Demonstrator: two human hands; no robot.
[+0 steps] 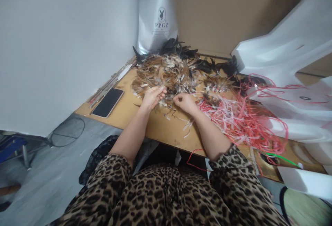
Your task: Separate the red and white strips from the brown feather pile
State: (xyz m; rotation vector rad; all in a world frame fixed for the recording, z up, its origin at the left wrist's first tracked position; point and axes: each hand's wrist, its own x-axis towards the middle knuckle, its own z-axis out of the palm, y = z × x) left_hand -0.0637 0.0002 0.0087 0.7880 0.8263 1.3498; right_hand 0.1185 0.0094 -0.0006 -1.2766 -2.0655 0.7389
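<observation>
A large pile of brown, white and black feathers (158,68) lies on the wooden table in front of me. My left hand (155,97) is at the near edge of this pile, its fingers pinched together. Whatever sits between those fingertips blends into the feathers behind. Just to the right, my right hand (185,102) is closed with its fingers curled, and what it holds, if anything, is hidden. The two hands are a short gap apart. Loose feathers (169,110) are scattered on the table below and between them.
A phone (108,102) lies at the table's left. Tangled red and pale ribbon strands (241,119) spread to the right, with white sheeting (285,56) beyond. A white printed bag (158,18) stands behind the feathers. Near the right front edge is a green strip (282,158).
</observation>
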